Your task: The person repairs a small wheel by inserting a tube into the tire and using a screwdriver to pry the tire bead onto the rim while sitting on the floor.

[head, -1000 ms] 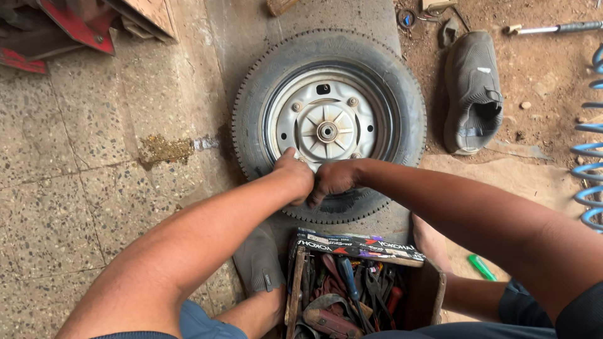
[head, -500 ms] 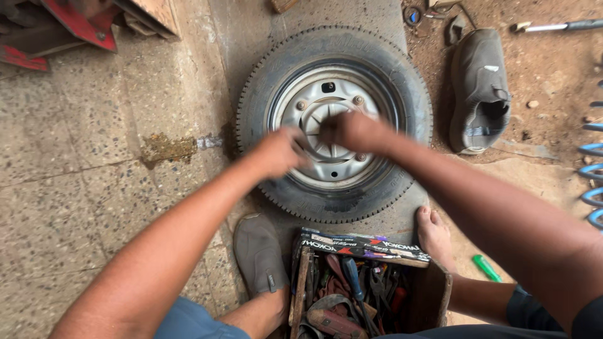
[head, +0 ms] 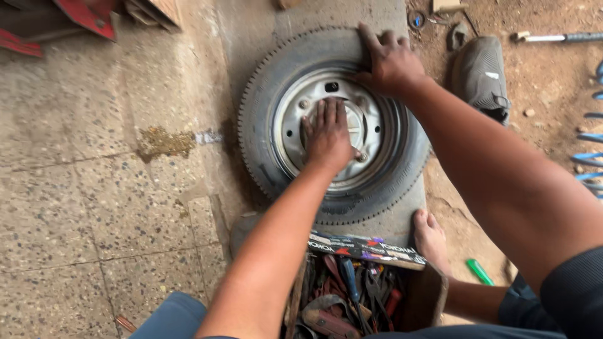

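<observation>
Black tyre point(head: 264, 125) lies flat on floor point(head: 94, 188), upper middle of frame. Grey rim point(head: 292, 135) inside it. Left hand point(head: 328, 135) flat on rim middle, fingers spread, gripping nothing. Right hand point(head: 391, 61) flat on tyre top edge, fingers open. Hands apart. Box point(head: 433, 292) of tools at bottom middle, just below tyre. Bare foot point(head: 430, 235) beside box. Grey shoe point(head: 480, 75) at upper right on dirt. Green thing point(head: 479, 272) lower right.

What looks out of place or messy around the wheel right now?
A lone grey shoe lies on the dirt right of the wheel, and a yellowish crumbly patch stains the floor to its left. The left hand presses the hub; the right hand grips the tyre's far edge.
</observation>
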